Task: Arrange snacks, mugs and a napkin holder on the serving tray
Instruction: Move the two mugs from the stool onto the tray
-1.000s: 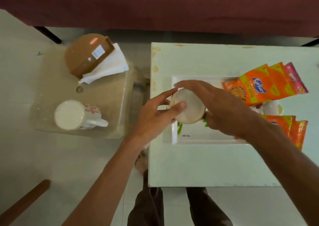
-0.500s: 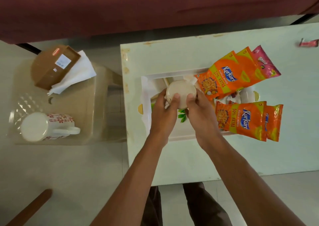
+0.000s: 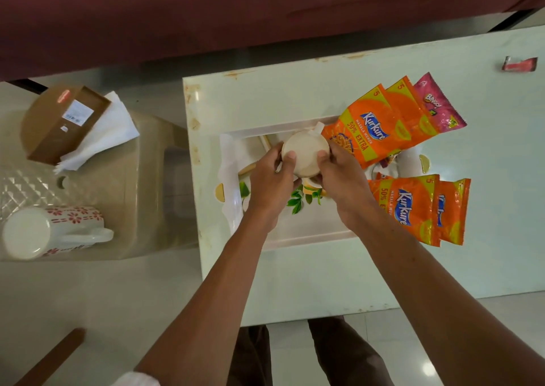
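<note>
Napkins [image 3: 100, 138] are spilling out of the one brown napkin holder [image 3: 63, 123], which is lying on the plastic stool [image 3: 141, 197] at far left, well apart from the tray. Just in front of it, a flowered mug [image 3: 56, 231] is lying on its side on the same stool.

Moving right to the table [image 3: 295, 282], I am gripping a second mug [image 3: 305, 153] over the left half of the tray [image 3: 309, 232]. My left hand [image 3: 272, 179] is curling round one side and my right hand [image 3: 342, 183] round the other, thumbs lying on its upturned face. Whether it is already resting on the tray, I cannot tell.

I am judging it stiff, glazed, a little slippery and breakable, so I am favouring the two-sided hold on the body over the small handle.

Its handle is touching the upper fan of snack packets [image 3: 368, 132], two orange and one pink packet [image 3: 436, 105]. Two more orange packets [image 3: 410, 206] are overlapping the tray's right edge. That is making five packets, two mugs and one holder. A white shape between the packets is too hidden to name.
</note>
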